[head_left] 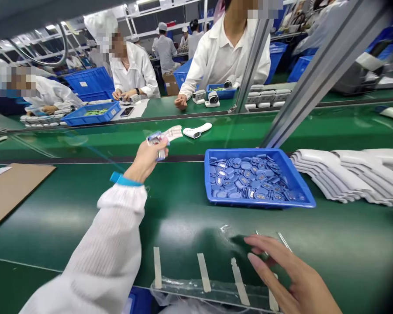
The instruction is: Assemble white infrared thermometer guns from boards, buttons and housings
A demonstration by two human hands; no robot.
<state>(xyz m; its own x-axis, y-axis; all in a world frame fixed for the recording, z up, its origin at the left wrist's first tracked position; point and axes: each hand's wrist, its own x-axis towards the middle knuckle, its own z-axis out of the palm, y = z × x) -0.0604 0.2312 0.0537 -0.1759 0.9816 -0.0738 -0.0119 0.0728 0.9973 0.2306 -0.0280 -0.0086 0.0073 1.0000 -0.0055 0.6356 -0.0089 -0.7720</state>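
My left hand [148,158] reaches over the far edge of the green bench. Its fingers are closed on an opened white thermometer housing [173,132], whose inner side shows; a blue part sits at its wider end. Just to the right, a whole white handheld thermometer [197,130] with a small dark display lies on the green belt. My right hand [290,274] hovers over the near bench with fingers apart and nothing in them. Below and left of it, strips of tape [239,283] hold a clear plastic bag along the bench edge.
A blue tray [260,203] of small blue plastic parts stands centre right. Stacked white shells [334,174] lie beside it. Brown cardboard [16,192] rests at left. A slanted metal post [314,78] rises at right. Co-workers in white sit beyond the belt [118,139].
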